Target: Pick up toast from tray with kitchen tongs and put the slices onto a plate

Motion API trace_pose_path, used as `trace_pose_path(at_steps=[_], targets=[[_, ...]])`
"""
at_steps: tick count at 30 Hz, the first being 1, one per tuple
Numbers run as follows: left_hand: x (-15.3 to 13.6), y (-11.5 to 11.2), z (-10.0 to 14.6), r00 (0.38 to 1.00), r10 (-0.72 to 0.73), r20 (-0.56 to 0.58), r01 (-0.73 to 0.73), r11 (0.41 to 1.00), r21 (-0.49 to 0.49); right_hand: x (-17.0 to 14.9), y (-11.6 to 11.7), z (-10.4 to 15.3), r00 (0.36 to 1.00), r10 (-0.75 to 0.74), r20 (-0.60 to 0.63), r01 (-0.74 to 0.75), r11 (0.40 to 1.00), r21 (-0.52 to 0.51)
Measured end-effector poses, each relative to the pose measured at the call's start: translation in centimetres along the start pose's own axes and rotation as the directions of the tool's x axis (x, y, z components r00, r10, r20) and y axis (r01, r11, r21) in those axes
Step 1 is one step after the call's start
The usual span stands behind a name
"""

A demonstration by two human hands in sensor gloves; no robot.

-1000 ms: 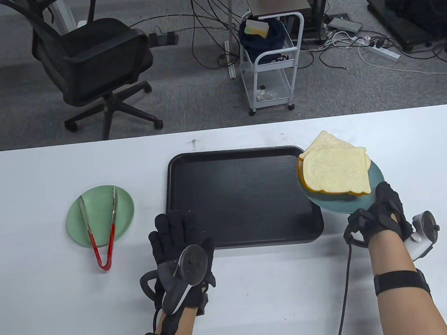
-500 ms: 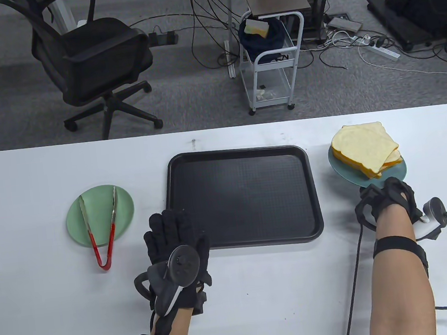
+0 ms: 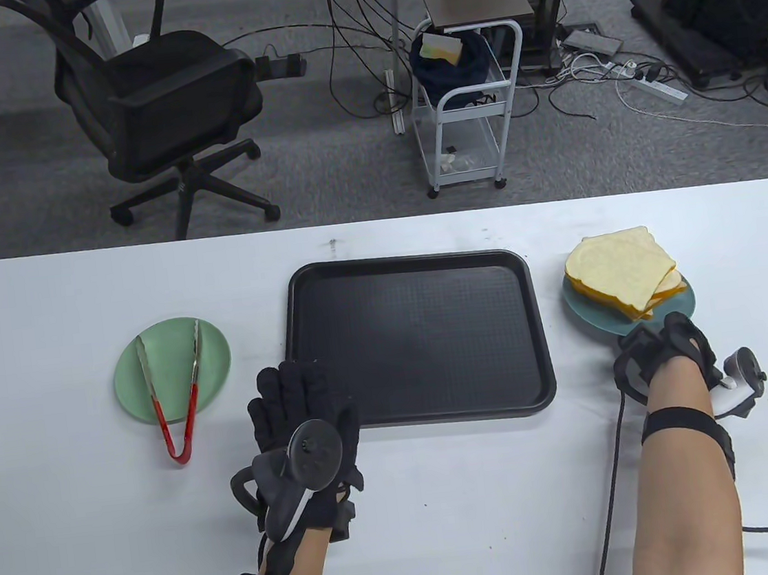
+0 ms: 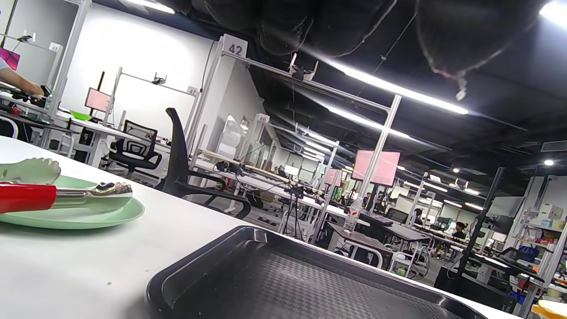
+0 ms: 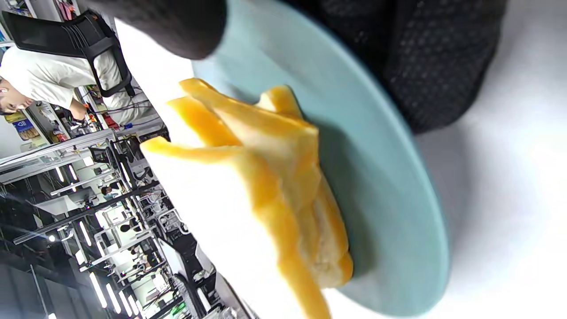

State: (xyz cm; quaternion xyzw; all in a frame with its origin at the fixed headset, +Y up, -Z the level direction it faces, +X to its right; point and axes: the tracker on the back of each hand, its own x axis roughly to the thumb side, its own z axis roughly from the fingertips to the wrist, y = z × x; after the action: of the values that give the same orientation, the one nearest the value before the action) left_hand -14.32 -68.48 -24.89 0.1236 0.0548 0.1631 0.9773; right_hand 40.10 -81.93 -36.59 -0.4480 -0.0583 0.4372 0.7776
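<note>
A stack of toast slices [image 3: 621, 269] lies on a blue plate [image 3: 594, 319] just right of the empty black tray [image 3: 417, 339]. My right hand [image 3: 661, 346] grips that plate's near rim; the right wrist view shows gloved fingers [image 5: 421, 53] on the blue plate [image 5: 376, 177] beside the toast [image 5: 248, 190]. Red-handled metal tongs [image 3: 192, 399] rest across a green plate [image 3: 170, 353] at the left, untouched. My left hand [image 3: 293, 401] lies flat with straight fingers by the tray's front left corner, holding nothing. The left wrist view shows the tongs [image 4: 66, 195] and tray [image 4: 288, 283].
The white table [image 3: 71, 517] ends just beyond the tray's far side. Behind it stand an office chair [image 3: 163, 112], a white cart [image 3: 467, 105] and floor cables. Bare table lies between the green plate and the tray.
The right hand carried the plate of toast from over the tray's right edge out to the right and lowered it toward the table. The left hand drew back slightly.
</note>
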Motion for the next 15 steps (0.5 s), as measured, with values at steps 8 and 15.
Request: trace_pose_path(at_steps=[8,15], targets=[[0.2,-0.1,0.1,1.0,0.018,0.017,-0.018,1.0,-0.013,0.8,-1.2,2.5,0.994,0.101,0.043,-0.102,0.995,0.021],[0.8,-0.6,0.3,0.999,0.029,0.046,-0.027,0.999,-0.044,2.2,-0.3,8.0,0.853,0.446,0.273,-0.45,0.891,-0.051]])
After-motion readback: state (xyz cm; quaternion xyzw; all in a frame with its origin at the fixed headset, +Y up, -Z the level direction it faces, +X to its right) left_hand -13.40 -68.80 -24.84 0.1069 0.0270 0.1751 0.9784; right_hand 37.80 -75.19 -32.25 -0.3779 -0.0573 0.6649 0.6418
